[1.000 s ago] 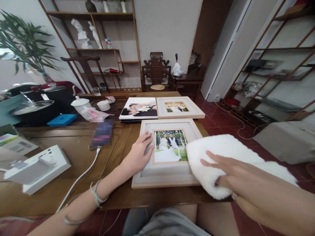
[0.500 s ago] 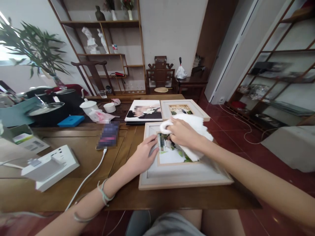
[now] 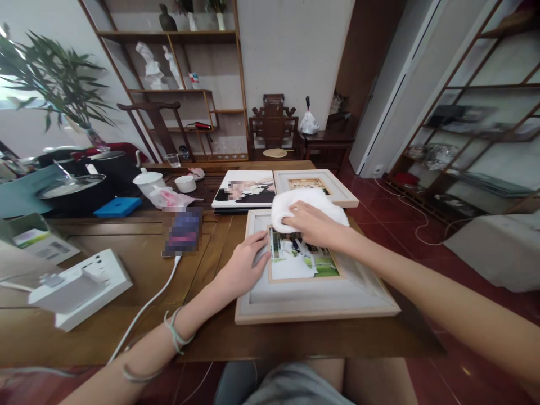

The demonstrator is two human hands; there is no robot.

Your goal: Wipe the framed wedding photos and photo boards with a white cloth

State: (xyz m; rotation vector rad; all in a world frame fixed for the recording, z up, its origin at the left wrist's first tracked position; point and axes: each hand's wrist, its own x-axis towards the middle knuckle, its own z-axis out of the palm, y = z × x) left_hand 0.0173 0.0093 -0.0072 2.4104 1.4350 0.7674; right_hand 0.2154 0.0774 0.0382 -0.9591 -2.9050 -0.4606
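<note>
Right hand (image 3: 314, 226) grips a white cloth (image 3: 304, 199) over the upper part of a framed photo (image 3: 304, 298); left hand (image 3: 244, 267), uncurled, rests on its left side. The frame lies flat on a brown wooden table (image 3: 253, 341). Beyond: carved chair (image 3: 273, 121), wall shelving (image 3: 189, 37), red tiled floor (image 3: 377, 225).

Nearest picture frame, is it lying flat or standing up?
Lying flat: the picture frame is face up on the table, its photo showing, the left hand on its left side.
</note>
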